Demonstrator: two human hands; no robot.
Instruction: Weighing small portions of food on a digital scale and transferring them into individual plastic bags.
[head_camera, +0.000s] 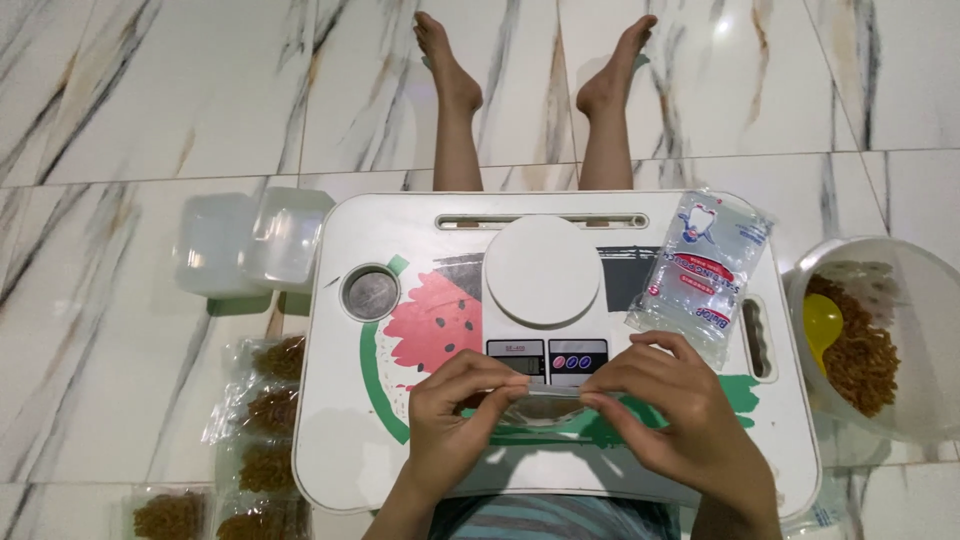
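Fingertips of left hand (452, 418) & right hand (680, 415) pinch small clear bag (545, 405) btwn them; each grip pressed tight.

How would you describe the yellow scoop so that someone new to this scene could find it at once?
Start at the white lap table with the watermelon picture, then look past its right edge to the big clear bowl on the marble floor. The yellow scoop lies inside it, at the left of the brown shredded food. It is the only bright yellow thing in view.

Bright, even light; sharp focus; glare on the floor (150, 90).
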